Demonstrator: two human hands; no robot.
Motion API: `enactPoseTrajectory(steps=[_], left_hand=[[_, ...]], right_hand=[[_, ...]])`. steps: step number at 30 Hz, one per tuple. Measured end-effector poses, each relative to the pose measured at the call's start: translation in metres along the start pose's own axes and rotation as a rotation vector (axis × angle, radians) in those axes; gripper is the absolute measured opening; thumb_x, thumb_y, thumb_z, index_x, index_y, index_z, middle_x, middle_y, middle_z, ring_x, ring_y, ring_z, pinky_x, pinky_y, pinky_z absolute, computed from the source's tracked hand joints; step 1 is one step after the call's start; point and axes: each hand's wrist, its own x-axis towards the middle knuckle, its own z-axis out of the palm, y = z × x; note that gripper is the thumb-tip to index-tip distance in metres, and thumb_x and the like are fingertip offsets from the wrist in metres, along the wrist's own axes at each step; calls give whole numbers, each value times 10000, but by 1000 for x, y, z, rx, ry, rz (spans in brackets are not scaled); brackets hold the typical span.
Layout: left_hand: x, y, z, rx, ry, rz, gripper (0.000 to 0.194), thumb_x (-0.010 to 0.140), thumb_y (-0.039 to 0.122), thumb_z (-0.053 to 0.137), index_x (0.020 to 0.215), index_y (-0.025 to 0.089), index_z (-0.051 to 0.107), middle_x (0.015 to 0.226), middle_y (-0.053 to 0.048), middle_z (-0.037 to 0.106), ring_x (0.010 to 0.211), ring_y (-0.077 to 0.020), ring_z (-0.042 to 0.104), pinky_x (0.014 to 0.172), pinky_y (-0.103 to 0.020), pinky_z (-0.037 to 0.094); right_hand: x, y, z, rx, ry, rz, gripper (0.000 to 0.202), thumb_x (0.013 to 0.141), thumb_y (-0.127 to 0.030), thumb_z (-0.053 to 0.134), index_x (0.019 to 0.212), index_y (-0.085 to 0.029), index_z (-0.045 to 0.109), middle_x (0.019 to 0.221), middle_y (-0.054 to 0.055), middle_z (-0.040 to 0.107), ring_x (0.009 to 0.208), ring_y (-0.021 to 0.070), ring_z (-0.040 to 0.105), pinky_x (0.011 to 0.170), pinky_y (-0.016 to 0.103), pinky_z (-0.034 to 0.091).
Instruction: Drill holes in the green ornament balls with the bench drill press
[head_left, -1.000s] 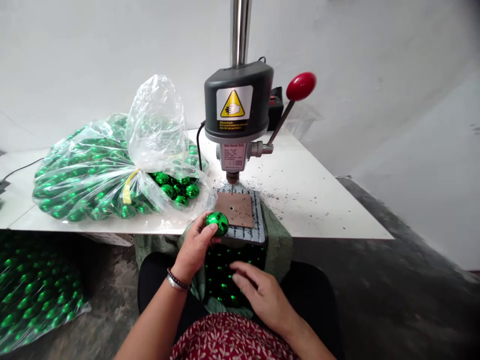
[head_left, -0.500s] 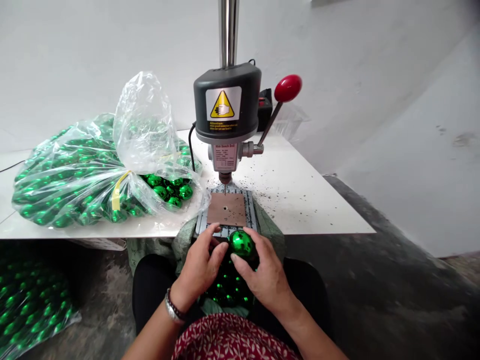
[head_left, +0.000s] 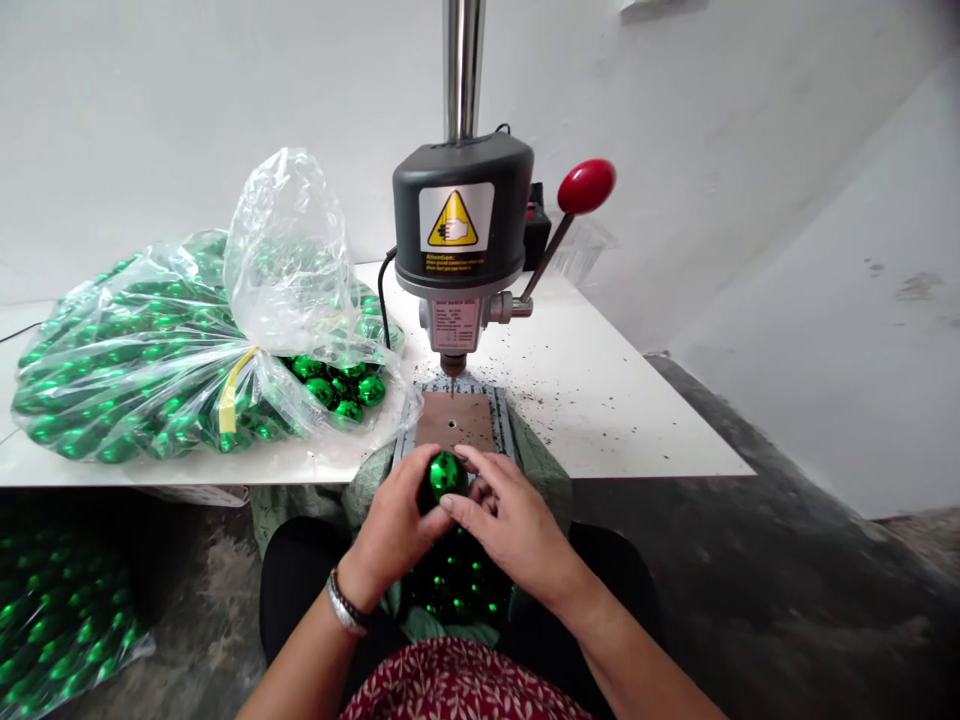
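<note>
A shiny green ball ornament is between my two hands, just in front of the bench drill. My left hand curls round its left side, thumb and fingers closed on it. From the right, my right hand grips it too, its thumb across the lower front and a finger at the top. Behind the ball lies a brown square plate with a small hole, beneath the thin drill bit. Below my hands, more green balls rest in green cloth in the lap.
A clear plastic bag full of green balls covers the left of the white table. Another bag of balls sits on the floor at left. The red-knobbed lever juts out right of the drill. Dark shavings are scattered around its base.
The ball has moved left, from my right hand to between both hands. My right hand has shifted left with it, and my left hand now closes on the ball as well.
</note>
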Motion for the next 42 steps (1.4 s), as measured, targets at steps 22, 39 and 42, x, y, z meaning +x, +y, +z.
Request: enactPoseTrajectory(steps=[22, 39, 42], left_hand=[[95, -17, 0, 216, -16, -45, 481, 892, 456, 678, 1285, 180, 699, 1004, -41, 748, 1015, -251, 669, 1001, -385, 516], [84, 4, 22, 651, 46, -56, 599, 836, 334, 854, 1410, 259, 699, 1179, -93, 800, 1220, -351, 666, 1124, -504, 440], [84, -1, 24, 614, 58, -44, 573, 836, 334, 852, 1388, 264, 714, 1106, -76, 803, 1155, -324, 686, 1088, -468, 472]], right_hand=[[-19, 52, -33, 86, 60, 240, 453, 848, -584, 584, 1044, -244, 811, 983, 73, 791, 852, 195, 707, 834, 344, 586], [-24, 55, -41, 28, 37, 250, 531, 848, -653, 555, 1059, -239, 812, 840, 68, 753, 767, 188, 673, 743, 316, 569], [-19, 50, -53, -31, 22, 222, 523, 858, -658, 556, 1056, -249, 814, 744, 48, 713, 716, 182, 652, 696, 301, 559]])
